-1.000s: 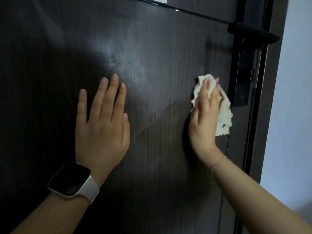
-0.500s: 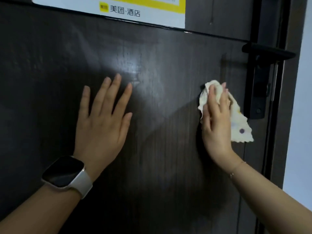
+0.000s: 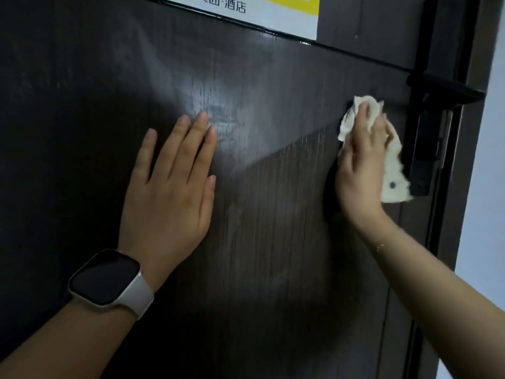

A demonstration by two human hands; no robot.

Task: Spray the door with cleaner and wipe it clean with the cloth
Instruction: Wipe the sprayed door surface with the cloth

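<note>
The person is facing the dark brown wood-grain door (image 3: 273, 242). The left hand (image 3: 169, 187), fingers straight and spread, is resting flat against the door panel, grasping nothing; a pale-strapped smartwatch (image 3: 109, 280) is sitting on its wrist. The right hand (image 3: 360, 165) is pressing the crumpled white patterned cloth (image 3: 393, 170) against the door, fingers laid over it, well apart from the left hand. The cloth is lying just beside the black lever door handle (image 3: 426, 127). A white-and-yellow printed sticker (image 3: 273, 15) is showing along the top edge
</note>
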